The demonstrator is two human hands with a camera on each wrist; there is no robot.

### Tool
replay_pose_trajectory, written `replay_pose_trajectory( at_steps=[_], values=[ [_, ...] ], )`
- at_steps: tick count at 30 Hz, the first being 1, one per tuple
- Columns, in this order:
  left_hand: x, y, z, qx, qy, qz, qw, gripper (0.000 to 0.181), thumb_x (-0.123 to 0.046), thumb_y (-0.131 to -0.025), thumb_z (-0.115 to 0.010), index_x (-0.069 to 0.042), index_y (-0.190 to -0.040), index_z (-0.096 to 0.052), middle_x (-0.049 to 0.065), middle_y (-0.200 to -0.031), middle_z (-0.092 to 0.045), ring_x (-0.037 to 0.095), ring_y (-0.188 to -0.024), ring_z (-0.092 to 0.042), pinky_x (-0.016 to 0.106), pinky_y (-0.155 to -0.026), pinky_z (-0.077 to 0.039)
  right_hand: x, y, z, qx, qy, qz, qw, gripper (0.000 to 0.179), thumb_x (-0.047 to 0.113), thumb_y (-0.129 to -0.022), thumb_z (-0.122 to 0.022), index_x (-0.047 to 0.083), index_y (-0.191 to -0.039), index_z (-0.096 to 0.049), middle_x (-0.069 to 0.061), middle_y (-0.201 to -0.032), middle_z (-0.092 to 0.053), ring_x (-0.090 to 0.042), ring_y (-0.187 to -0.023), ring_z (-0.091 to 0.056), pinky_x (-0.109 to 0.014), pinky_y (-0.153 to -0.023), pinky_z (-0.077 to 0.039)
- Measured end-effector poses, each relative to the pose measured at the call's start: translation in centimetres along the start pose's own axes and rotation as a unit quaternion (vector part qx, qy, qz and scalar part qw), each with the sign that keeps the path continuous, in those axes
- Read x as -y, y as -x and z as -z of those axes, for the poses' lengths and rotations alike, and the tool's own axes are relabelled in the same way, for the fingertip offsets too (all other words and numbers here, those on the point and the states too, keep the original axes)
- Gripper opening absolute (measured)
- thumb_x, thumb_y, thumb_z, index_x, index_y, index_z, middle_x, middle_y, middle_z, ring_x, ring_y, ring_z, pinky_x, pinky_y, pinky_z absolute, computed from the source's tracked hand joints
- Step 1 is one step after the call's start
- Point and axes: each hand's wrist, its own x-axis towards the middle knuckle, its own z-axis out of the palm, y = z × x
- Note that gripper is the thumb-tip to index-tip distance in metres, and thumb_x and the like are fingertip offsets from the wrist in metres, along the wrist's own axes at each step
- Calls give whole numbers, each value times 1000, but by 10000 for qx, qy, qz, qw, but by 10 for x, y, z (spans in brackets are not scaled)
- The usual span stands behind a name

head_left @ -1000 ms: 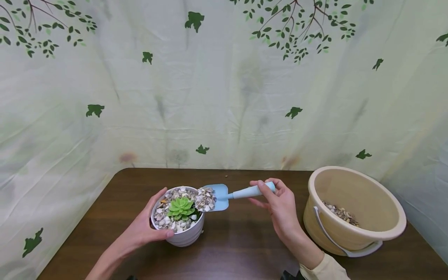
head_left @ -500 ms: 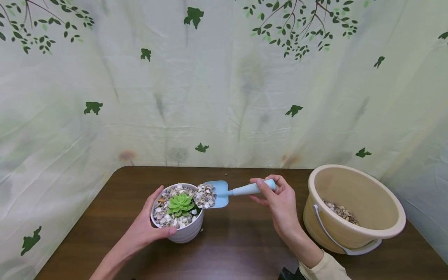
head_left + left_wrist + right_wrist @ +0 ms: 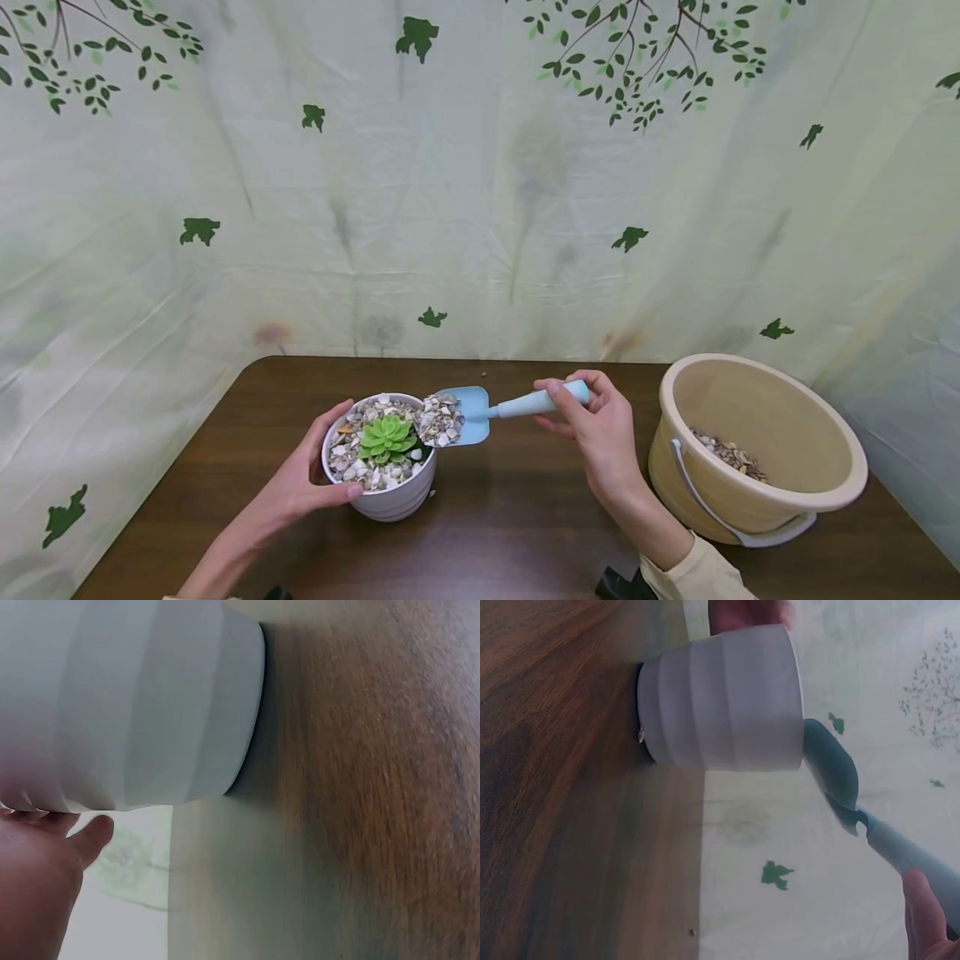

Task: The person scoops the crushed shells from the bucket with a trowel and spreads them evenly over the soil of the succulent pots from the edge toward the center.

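Observation:
A ribbed white flowerpot point(image 3: 393, 504) stands upright on the table, holding a green succulent point(image 3: 387, 439) ringed by pale stone chips point(image 3: 352, 467). My left hand point(image 3: 306, 473) spans the pot's left side, thumb at the front and fingers toward the back. In my right hand point(image 3: 606, 437) the pale blue handle of a small trowel point(image 3: 475, 414) is pinched between thumb and fingers. A heap of chips point(image 3: 439, 420) lies on the trowel's blade, whose tip meets the pot's right rim. The right wrist view shows the blade point(image 3: 831, 761) tilted at the rim.
To the right stands a beige bucket point(image 3: 675, 492) with a grey handle point(image 3: 776, 533) and more chips point(image 3: 727, 457) at its bottom. Behind the brown wooden table point(image 3: 510, 525) hangs a leaf-printed curtain point(image 3: 480, 208). A tiny chip point(image 3: 432, 493) lies beside the pot.
My left thumb has slid slightly left along the pot's front. My right hand has raised the trowel's handle end a little. The chips remain on the blade.

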Motion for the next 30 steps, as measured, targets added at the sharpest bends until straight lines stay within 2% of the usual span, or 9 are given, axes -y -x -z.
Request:
replay_pose_trajectory(
  at_steps=[6, 13, 17, 24, 27, 30],
  values=[
    [-1, -1, -2, 20, 80, 71, 9999, 95, -1, -81, -73, -19, -156, -18, 24, -150, -23, 13, -123, -45, 23, -91, -44, 1, 0, -1, 71, 4, 113, 9999, 26, 6, -91, -71, -4, -102, -49, -24, -101, -69, -34, -94, -68, -54, -77, -53],
    [0, 0, -1, -97, -407, 150, 9990, 101, -7, -77, -77, -30, -156, -20, 17, -151, -24, 23, -128, -35, 20, -93, -38, 1, 1, -3, 96, -7, 116, 9999, 26, 5, -90, -71, -4, -101, -49, -26, -102, -69, -32, -93, -68, -55, -78, -52],
    [0, 0, -1, -119, -515, 164, 9985, 100, -8, -77, -78, -30, -156, -21, 16, -151, -24, 22, -127, -35, 19, -93, -37, 2, 0, -3, 126, 48, 139, 9998, 26, 5, -90, -71, -4, -101, -49, -32, -105, -66, -32, -92, -69, -57, -78, -51],
    [1, 2, 2, 36, -156, 241, 9996, 96, -7, -80, -73, -25, -157, -19, 19, -153, -19, 13, -123, -41, 22, -91, -42, 5, -2, -5, 286, 208, 180, 9992, 25, 6, -91, -70, -4, -100, -49, -28, -102, -68, -32, -93, -69, -54, -77, -52],
    [1, 2, 2, 45, -101, 240, 9997, 95, -7, -80, -73, -24, -157, -20, 20, -153, -20, 12, -123, -43, 22, -91, -42, 6, -3, -6, 315, 225, 194, 9991, 23, 4, -91, -69, -4, -100, -49, -31, -103, -67, -32, -93, -69, -52, -76, -54],
    [1, 1, 1, 31, -138, 221, 9997, 95, -7, -79, -73, -23, -157, -20, 20, -152, -22, 14, -122, -44, 22, -91, -42, 7, -4, -6, 312, 246, 193, 9990, 22, 4, -92, -69, -4, -99, -49, -28, -101, -68, -31, -92, -69, -50, -76, -54]
  ],
)
